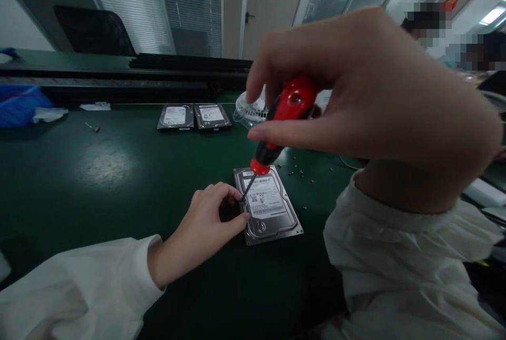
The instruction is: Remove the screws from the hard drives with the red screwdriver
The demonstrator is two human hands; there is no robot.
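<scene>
A silver hard drive (272, 213) with a white label lies flat on the green table (98, 182). My right hand (356, 97) is closed round the top of a red and black screwdriver (282, 124), held upright. Its tip meets the drive's left edge. My left hand (205, 224) rests beside that edge, thumb and fingers curled against the drive's side near the tip. Both arms wear white sleeves.
Two more hard drives (193, 116) lie side by side further back. Several small screws (300, 172) are scattered right of the drive. A white fan-like object (249, 110) sits behind the screwdriver. A blue bag (19, 105) is at far left; people sit at far right.
</scene>
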